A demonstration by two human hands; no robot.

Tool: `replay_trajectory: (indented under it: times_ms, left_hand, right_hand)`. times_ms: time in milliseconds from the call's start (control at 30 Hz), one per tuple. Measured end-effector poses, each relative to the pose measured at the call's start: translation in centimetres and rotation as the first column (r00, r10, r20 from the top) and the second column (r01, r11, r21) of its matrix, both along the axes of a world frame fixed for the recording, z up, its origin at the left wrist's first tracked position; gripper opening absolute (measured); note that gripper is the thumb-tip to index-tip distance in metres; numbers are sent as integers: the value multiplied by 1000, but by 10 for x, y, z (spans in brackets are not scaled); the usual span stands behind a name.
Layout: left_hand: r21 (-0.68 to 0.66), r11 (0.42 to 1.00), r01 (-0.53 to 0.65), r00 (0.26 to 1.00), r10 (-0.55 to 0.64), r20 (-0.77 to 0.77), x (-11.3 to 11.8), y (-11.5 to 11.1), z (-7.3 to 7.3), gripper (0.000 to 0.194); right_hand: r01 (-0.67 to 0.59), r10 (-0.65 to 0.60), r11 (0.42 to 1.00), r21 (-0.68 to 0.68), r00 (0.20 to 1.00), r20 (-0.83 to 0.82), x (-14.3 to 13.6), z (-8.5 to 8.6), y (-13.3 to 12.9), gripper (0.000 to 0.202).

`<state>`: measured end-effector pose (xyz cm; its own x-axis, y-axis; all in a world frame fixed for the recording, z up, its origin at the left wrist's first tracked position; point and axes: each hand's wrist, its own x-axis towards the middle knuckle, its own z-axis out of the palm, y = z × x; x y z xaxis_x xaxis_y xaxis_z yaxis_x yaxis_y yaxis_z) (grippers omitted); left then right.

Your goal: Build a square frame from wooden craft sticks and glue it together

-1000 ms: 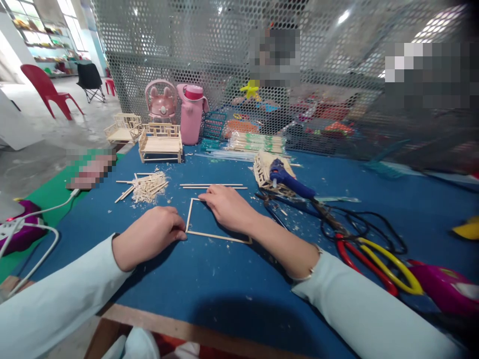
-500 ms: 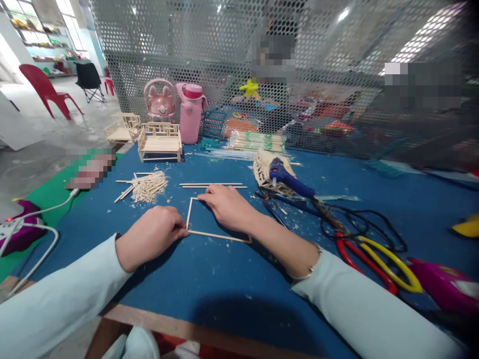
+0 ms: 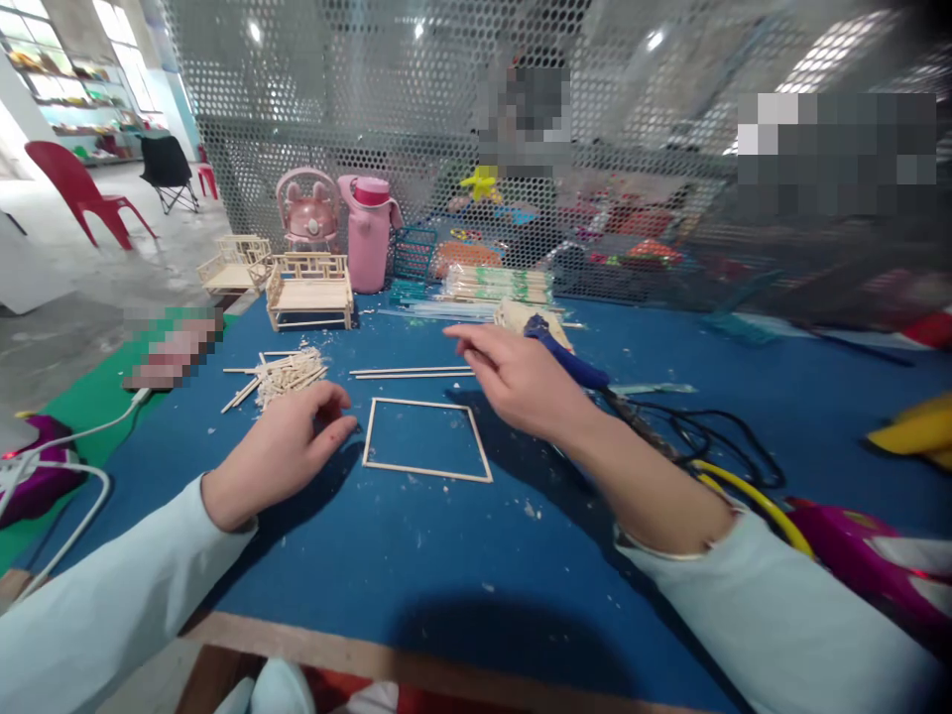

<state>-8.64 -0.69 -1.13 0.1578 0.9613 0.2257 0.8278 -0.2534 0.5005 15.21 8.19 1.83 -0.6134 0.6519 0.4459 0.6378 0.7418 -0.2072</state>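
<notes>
Four thin sticks form a stick frame [image 3: 427, 473] lying flat on the blue mat [image 3: 357, 565]. Just left of it hovers my left hand [image 3: 287, 441], thumb and fingers apart, holding nothing. My right hand [image 3: 525, 382] is raised beyond the frame's right side, fingers spread and empty, near two loose sticks [image 3: 409, 375]. Past my right hand lies a blue glue gun [image 3: 569, 362], partly hidden by it, against a small stick piece [image 3: 521, 317]. A heap of short sticks [image 3: 294, 377] sits behind my left hand.
Two small stick chairs [image 3: 310, 293] [image 3: 234, 266], a pink bottle [image 3: 369, 238] and packaged sticks [image 3: 498, 286] stand or lie along the mesh screen [image 3: 416, 99]. Yellow-handled pliers [image 3: 759, 501] and black cords [image 3: 714, 436] lie at the right. A phone [image 3: 175, 352] is at the left.
Both hands have let go of the stick frame. My right hand has lifted and moved right and away; my left hand has drawn back slightly left. The view has shifted a little.
</notes>
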Motion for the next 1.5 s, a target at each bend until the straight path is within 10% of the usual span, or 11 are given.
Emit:
replay_trajectory:
  times_ms: [233,467,1500]
  left_hand:
    - [12,954,300,918,-285,-276,47,44,13,22]
    - [-67,953,296,841,-293,-455,94,85,1,24]
    - [-30,959,281,853,-264,-450,98,82,-7,25]
  right_hand:
    - [74,-66,964,-255,997,38,59,-22,-44,13]
    - [25,27,900,-435,993,111,67,-32,-60,14]
    - [7,63,933,-361,982,181,64,-37,-59,24]
